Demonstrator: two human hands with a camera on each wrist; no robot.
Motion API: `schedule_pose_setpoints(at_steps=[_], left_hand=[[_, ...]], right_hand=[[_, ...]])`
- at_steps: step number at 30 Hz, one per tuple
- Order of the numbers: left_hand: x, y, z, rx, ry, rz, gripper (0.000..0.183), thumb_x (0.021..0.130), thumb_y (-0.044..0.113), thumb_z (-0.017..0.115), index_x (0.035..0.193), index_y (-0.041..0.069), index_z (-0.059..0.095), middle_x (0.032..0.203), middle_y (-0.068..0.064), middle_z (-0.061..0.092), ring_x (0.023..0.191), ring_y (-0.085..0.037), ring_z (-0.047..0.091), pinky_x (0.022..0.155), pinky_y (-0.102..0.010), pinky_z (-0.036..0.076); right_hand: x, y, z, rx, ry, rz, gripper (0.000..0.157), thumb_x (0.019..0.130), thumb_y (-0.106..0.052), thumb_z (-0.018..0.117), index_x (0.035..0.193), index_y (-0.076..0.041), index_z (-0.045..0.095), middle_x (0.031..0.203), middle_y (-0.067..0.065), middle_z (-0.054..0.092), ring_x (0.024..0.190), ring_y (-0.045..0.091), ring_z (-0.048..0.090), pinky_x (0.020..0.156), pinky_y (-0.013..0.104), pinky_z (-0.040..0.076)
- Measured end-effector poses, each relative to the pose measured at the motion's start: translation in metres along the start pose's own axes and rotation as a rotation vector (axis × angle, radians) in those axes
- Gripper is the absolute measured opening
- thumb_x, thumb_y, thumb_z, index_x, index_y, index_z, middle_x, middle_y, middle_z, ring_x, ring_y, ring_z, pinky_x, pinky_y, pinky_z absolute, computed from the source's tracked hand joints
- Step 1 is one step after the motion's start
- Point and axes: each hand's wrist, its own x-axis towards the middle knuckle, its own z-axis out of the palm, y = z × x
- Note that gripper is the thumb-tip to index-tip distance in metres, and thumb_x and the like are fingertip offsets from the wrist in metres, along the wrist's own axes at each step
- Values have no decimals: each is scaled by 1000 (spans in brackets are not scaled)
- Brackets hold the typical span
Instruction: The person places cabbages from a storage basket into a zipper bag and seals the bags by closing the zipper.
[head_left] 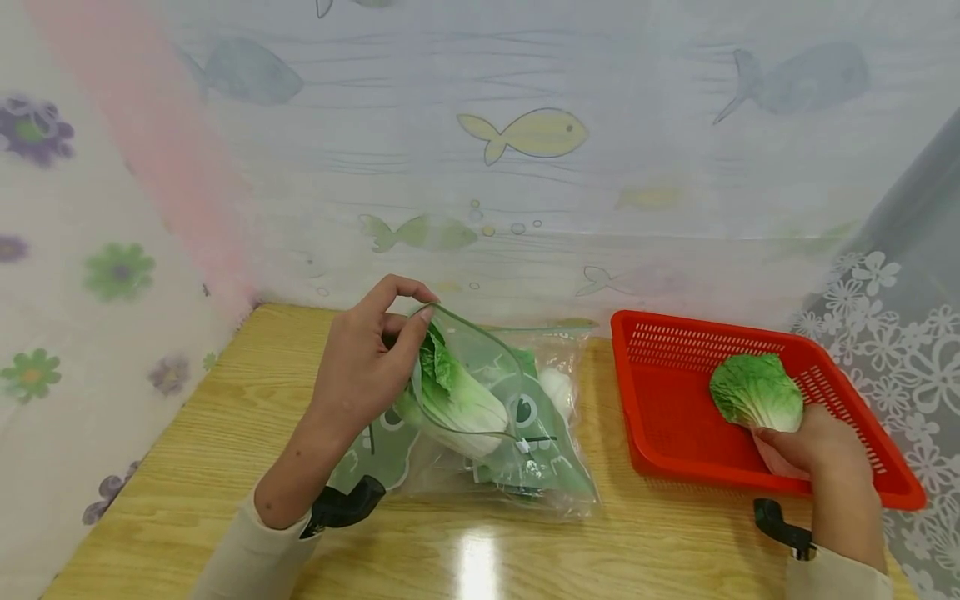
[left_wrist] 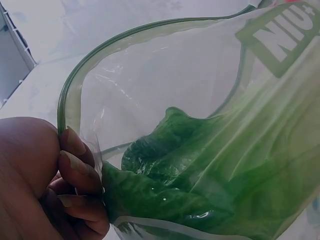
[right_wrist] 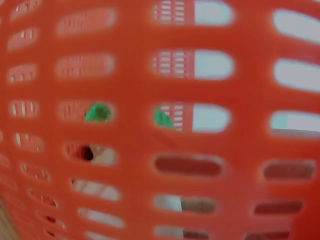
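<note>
My left hand (head_left: 360, 367) pinches the green-edged rim of a clear zip bag (head_left: 555, 483) printed with green cartoon faces, and the bag's mouth gapes. Inside the bag a Chinese cabbage (head_left: 468, 408) leans with its leaves toward that hand; the left wrist view shows the leaves (left_wrist: 170, 150) close beside the curled fingers (left_wrist: 80, 170). A white round thing (head_left: 557, 390) shows through the bag's right side. Over the red basket (head_left: 667, 417), my right hand (head_left: 832, 446) grips the pale lower end of a second, shorter leafy cabbage (head_left: 757, 392). The right wrist view is mostly blocked by the basket's slotted wall (right_wrist: 135, 140).
The basket stands on the right of the wooden table (head_left: 225, 417), near the bag. A fish-patterned curtain (head_left: 540, 200) hangs behind the table, with a flowered sheet (head_left: 90, 333) at the left and grey floral lace (head_left: 915, 375) at the right.
</note>
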Motion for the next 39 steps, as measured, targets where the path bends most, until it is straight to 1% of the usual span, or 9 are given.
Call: schedule_pose_setpoints(at_steps=[5,11,17,20,24,27,32,35,39], left_hand=[[-1,-1,0,3,-5,-1,12,110,17,61,120,20,66,47,7,36,40,-17,28,39,-31,23],[-1,-2,0,-4,-6,-8,12,110,18,60,120,20,67,47,6,35,39,-17,27,39,-31,23],[0,-2,1,-13,-16,-3,13,110,19,60,122,19,67,48,6,35,39,-17,26,39,-32,23],[0,-1,1,-17,-17,8,14,110,18,60,122,17,67,48,6,34,39,-17,26,39,-32,23],[0,-1,2,-25,-20,14,14,109,16,60,122,17,67,48,6,34,40,-17,25,40,-31,23],[0,-1,2,-28,-18,7,14,109,16,60,121,18,67,48,7,35,40,-17,26,40,-31,23],[1,-1,1,-28,-11,-9,13,109,17,61,121,18,67,47,7,38,40,-18,28,40,-32,24],[1,-1,1,-23,-6,-8,13,109,17,61,121,17,67,46,7,38,40,-18,28,40,-32,24],[0,-1,0,-34,-1,-19,13,109,17,61,120,17,67,46,6,38,39,-19,29,40,-32,23]], right_hand=[[-3,-4,1,-35,50,15,79,87,-43,82,118,24,54,100,41,61,86,51,59,76,60,54],[-16,-18,-6,-23,197,-6,70,86,-35,83,108,24,53,93,40,61,80,52,58,67,57,52],[-37,-41,-16,73,408,-149,74,91,-34,79,123,26,48,114,47,56,90,60,56,69,64,50],[-48,-59,-17,124,465,-234,73,92,-35,79,125,23,50,115,44,58,90,56,58,64,55,50],[-66,-89,-15,248,431,-337,70,94,-38,79,136,14,54,125,35,61,96,49,65,59,29,49],[-81,-112,-12,401,374,-414,74,96,-33,80,152,3,48,140,26,57,107,29,69,66,14,52],[-100,-151,-1,632,314,-623,80,95,-9,82,163,-20,42,138,4,60,113,-5,63,86,11,54],[-106,-174,5,702,269,-738,82,94,-1,80,163,-25,42,134,-1,63,115,3,67,91,15,55],[-110,-200,14,741,238,-849,74,93,4,79,156,-16,47,130,3,65,112,14,68,95,17,54]])
